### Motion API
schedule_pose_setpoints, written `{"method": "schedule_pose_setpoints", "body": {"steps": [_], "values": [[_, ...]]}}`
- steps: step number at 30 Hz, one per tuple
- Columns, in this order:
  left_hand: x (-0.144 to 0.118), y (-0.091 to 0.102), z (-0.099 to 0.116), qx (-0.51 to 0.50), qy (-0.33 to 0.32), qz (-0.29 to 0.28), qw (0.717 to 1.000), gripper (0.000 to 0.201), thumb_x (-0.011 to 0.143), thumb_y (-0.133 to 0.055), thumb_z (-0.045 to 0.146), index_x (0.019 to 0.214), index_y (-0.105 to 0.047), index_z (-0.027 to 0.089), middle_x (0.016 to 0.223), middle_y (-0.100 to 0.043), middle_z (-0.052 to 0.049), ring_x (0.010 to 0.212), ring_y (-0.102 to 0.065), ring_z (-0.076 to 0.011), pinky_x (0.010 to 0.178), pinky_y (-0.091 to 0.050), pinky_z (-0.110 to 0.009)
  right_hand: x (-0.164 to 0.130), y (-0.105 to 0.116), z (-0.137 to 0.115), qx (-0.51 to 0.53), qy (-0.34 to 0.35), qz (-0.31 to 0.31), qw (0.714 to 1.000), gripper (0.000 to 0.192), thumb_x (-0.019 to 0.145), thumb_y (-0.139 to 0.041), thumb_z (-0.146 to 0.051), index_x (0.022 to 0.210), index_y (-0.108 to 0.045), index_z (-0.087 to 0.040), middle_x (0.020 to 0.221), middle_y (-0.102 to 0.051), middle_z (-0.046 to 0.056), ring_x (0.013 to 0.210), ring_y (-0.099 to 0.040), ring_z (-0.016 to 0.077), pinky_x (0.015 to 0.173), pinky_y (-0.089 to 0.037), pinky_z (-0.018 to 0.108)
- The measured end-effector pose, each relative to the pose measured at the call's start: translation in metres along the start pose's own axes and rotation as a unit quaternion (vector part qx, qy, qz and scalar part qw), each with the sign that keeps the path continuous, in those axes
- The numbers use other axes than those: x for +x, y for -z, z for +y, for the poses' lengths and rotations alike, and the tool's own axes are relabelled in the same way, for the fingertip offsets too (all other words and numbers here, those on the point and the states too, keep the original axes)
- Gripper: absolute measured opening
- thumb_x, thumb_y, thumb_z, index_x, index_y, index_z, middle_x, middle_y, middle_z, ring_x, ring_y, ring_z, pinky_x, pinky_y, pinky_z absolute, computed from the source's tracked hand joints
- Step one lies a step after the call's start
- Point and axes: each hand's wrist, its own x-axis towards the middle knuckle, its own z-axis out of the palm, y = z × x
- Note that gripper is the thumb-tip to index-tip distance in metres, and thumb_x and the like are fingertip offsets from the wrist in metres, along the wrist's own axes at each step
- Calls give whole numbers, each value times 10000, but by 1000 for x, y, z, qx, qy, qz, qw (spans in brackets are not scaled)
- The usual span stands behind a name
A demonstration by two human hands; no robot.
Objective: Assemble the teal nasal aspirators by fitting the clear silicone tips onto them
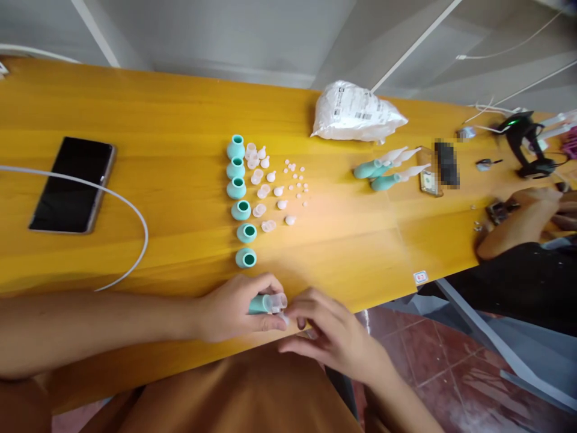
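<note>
Head view looks down on a long yellow wooden table (135, 102), at whose near edge both hands meet. The left hand (234, 310) is closed around a teal bulb (258, 304), held on its side with a clear cap (278, 301) on the end that faces the other hand, so the open end is easy to get at. The right hand (333, 334) has its fingertips pinched together against that clear end; whether something small sits between them cannot be made out. Holding the piece low and close to the body seems to steady it for fine finger work. Farther out on the table, parts lie sorted by kind, which reads as a layout for picking one of each in turn: a row of teal bulbs (240, 201) standing mouth up, beside it a row of clear caps (259, 186), then small white tips (295, 180) scattered loosely. Well to the right lie some assembled pieces (387, 168) with long clear nozzles, near a white plastic bag (354, 114). A dark phone (72, 183) lies on the left with a white cable (121, 210) curving past it. At the far right end another person's arm (518, 225) rests by a black stand (525, 141). The floor beneath is reddish tile, and a pale wall runs behind the table.
</note>
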Motion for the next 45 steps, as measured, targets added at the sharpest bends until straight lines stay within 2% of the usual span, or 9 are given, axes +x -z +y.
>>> {"method": "schedule_pose_setpoints", "body": {"steps": [5, 10, 18, 22, 26, 32, 37, 43, 45], "values": [[-1, -2, -8, 51, -61, -36, 996, 372, 1042, -852, 527, 1035, -656, 210, 902, -736, 28, 758, -593, -127, 743, -431, -255, -11, -32, -8, -157, 71, 78, 982, 182, 1156, -694, -170, 1337, -704, -155, 1015, -819, 80, 856, -771, 202, 753, -622, 332], [1, 0, -11, 76, -100, -20, 992, 435, 1084, -788, 615, 1054, -638, 208, 955, -730, 4, 813, -618, -144, 778, -450, -262, -7, -19, -7, -239, 103, 26, 965, 205, 1181, -586, -114, 1355, -692, -89, 1030, -829, 111, 841, -762, 216, 754, -609, 357], [-1, -3, -17, 83, -145, -52, 985, 352, 1096, -795, 535, 1102, -623, 227, 997, -749, -11, 862, -658, -164, 814, -485, -268, 1, -16, 2, -249, 35, -24, 968, 171, 1241, -463, -240, 1298, -613, -181, 877, -750, 27, 695, -742, 176, 593, -573, 307], [-4, -4, -16, 83, -197, -84, 973, 266, 1056, -805, 348, 1153, -585, 235, 1051, -745, -29, 906, -680, -177, 852, -537, -271, 5, -7, 19, -183, -39, 75, 979, 115, 1198, -578, -204, 1298, -609, -250, 957, -783, 10, 668, -738, 126, 627, -612, 246], [-4, -3, -14, 127, -231, -64, 962, 250, 979, -662, 131, 1194, -569, 220, 1078, -730, -56, 912, -658, -183, 862, -559, -279, 19, -1, 39, -166, -74, 173, 968, 214, 1152, -680, -172, 1338, -664, -278, 939, -739, -3, 674, -702, 129, 588, -578, 242], [2, 2, -8, 146, -224, -52, 962, 155, 1179, -614, 290, 1276, -686, 193, 1123, -775, -97, 1027, -695, -216, 973, -568, -311, 38, -14, 65, -176, -112, 185, 960, 130, 1178, -646, -240, 1250, -752, -252, 1097, -735, 81, 926, -770, 219, 866, -671, 377], [1, 3, -10, 111, -161, -62, 979, 287, 1184, -654, 410, 1368, -682, 192, 1248, -783, -121, 1080, -734, -215, 992, -586, -307, 30, -15, 71, -156, -156, 173, 960, 245, 1177, -662, -324, 1397, -725, -237, 1135, -722, 86, 846, -730, 211, 834, -670, 389], [0, 3, -8, 101, -84, -38, 991, 330, 1143, -698, 464, 1343, -625, 212, 1273, -798, -97, 1066, -747, -217, 948, -567, -323, 9, 1, 41, -88, -116, 199, 969, 277, 1169, -648, -293, 1440, -683, -253, 1060, -702, 58, 804, -702, 204, 734, -635, 361], [0, 3, -8, 99, -71, -34, 992, 330, 1137, -694, 490, 1311, -626, 218, 1236, -800, -81, 1021, -738, -209, 902, -548, -315, 4, 2, 23, -15, -81, 152, 985, 306, 1161, -690, -371, 1445, -695, -256, 1084, -720, 71, 825, -720, 209, 751, -652, 365]]}}
